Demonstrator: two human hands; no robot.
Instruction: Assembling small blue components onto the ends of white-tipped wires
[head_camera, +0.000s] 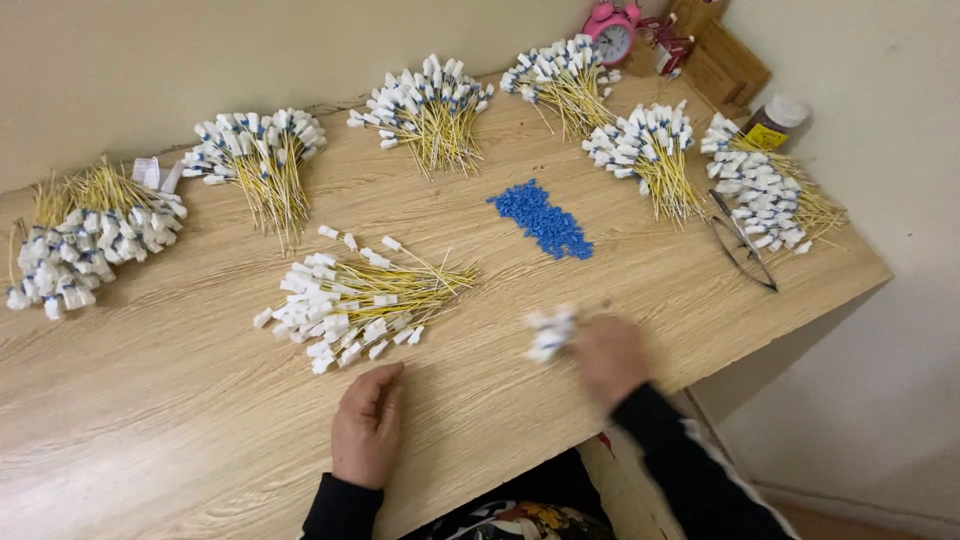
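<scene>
White-capped connectors (550, 333), a small blurred clutch, gripped by the right hand (610, 358) near the wooden table (150, 420) edge, just below the blue bead pile (541, 221); step in hand appears to be gathering. Left hand (366, 425) flat, fingers together, below the loose yellow-wire bundle (355, 297). Finished bundles (430, 105) beyond the beads

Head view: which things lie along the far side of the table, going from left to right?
Six bundles of yellow sticks with white tips: first → second → third → fourth → fifth → sixth.
</scene>
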